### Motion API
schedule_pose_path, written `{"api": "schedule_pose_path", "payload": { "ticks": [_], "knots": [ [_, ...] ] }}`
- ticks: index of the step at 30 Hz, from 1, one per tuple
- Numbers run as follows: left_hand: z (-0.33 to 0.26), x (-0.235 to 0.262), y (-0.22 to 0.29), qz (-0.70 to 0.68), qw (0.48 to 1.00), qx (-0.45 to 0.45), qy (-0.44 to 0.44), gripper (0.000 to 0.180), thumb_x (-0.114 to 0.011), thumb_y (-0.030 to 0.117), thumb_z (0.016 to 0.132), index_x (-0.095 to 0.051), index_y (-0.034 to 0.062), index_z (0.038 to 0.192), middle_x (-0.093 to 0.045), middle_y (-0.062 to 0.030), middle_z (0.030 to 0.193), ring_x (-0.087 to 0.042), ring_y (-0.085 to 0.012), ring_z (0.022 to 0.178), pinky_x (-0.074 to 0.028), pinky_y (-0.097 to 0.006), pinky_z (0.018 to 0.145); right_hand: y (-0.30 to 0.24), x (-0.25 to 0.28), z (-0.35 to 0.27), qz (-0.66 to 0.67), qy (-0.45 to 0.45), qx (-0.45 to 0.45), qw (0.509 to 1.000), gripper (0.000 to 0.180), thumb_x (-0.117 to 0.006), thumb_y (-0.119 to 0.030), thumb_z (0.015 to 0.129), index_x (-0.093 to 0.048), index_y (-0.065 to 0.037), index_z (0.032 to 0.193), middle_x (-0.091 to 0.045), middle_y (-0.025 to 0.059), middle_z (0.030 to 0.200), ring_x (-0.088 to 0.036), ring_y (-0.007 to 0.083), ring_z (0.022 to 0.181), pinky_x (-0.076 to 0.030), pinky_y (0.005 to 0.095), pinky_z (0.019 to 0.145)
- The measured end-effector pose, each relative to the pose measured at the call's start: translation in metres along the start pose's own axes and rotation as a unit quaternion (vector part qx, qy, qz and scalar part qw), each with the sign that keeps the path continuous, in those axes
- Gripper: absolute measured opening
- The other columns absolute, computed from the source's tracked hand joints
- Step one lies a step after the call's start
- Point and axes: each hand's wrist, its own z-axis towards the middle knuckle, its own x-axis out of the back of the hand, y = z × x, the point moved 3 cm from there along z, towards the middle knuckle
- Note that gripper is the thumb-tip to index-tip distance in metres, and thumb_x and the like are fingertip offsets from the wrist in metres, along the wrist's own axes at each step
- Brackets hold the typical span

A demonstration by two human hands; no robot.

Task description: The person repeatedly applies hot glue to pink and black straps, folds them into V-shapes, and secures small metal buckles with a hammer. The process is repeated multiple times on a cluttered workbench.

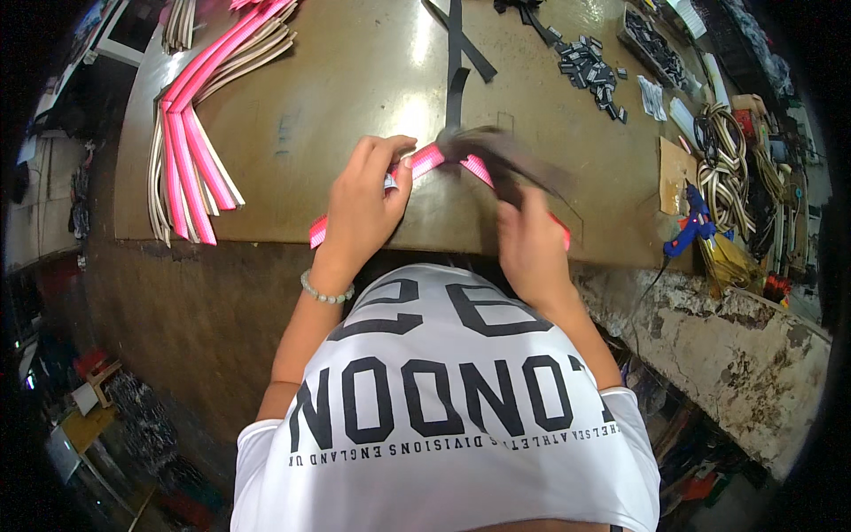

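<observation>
Near the front edge of the table, my left hand (368,191) pinches a pink webbing strap (427,160) between thumb and fingers. One end of the strap hangs out below that hand, by the table edge. My right hand (532,235) is closed on a dark strap (510,168), which is smeared by motion where it crosses the pink one. More pink strap shows under and beyond the right hand. A flat black strap (455,97) runs away from the crossing toward the far side, with another black piece (479,62) lying across it.
Bundled pink and cream straps (182,133) lie at the left. Small black buckle-like pieces (592,75) are piled at the far right, near a filled bin (654,44). A blue glue gun (694,222) and coiled cream cord (729,173) sit at the right edge.
</observation>
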Motion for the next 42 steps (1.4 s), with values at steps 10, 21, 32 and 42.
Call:
{"api": "schedule_pose_path", "payload": {
  "ticks": [10, 21, 32, 42],
  "knots": [
    [0.005, -0.005, 0.013, 0.168, 0.979, -0.089, -0.069, 0.017, -0.068, 0.019, 0.089, -0.066, 0.0042, 0.096, -0.059, -0.0100, 0.086, -0.063, -0.0296, 0.072, -0.051, -0.036, 0.064, 0.090, 0.059, 0.003, -0.229, 0.217, -0.040, 0.948, 0.040, -0.062, -0.037, 0.094, -0.066, -0.003, 0.115, -0.067, 0.0181, 0.103, -0.066, 0.0364, 0.093, -0.052, 0.0451, 0.079],
    [0.005, -0.027, 0.051, -0.281, 0.951, 0.101, -0.078, 0.018, -0.049, 0.016, 0.102, -0.054, 0.0001, 0.094, -0.055, -0.0072, 0.078, -0.050, -0.0132, 0.068, -0.044, -0.029, 0.066, 0.014, -0.013, 0.059, 0.460, -0.107, 0.005, 0.882, 0.026, -0.068, -0.023, 0.094, -0.067, 0.002, 0.102, -0.065, 0.0008, 0.087, -0.057, 0.0063, 0.074, -0.047, 0.0224, 0.065],
    [0.030, 0.001, 0.044, -0.014, 0.994, -0.018, -0.110, 0.020, -0.071, 0.011, 0.087, -0.069, 0.0017, 0.105, -0.069, -0.0141, 0.099, -0.066, -0.0235, 0.075, -0.051, -0.030, 0.067, 0.038, -0.020, 0.066, 0.369, -0.332, -0.076, 0.865, 0.031, -0.076, -0.028, 0.087, -0.072, 0.002, 0.090, -0.064, 0.0003, 0.070, -0.053, 0.0048, 0.063, -0.042, 0.0234, 0.056],
    [0.020, -0.026, 0.020, 0.101, 0.994, -0.033, -0.037, 0.007, -0.063, 0.007, 0.088, -0.062, 0.0028, 0.094, -0.062, -0.0128, 0.088, -0.065, -0.0336, 0.076, -0.051, -0.042, 0.064, 0.001, 0.006, 0.074, 0.137, 0.017, 0.234, 0.962, 0.041, -0.072, -0.010, 0.083, -0.066, -0.014, 0.124, -0.048, 0.0093, 0.141, -0.049, 0.0195, 0.121, -0.046, 0.0276, 0.090]
  ]
}}
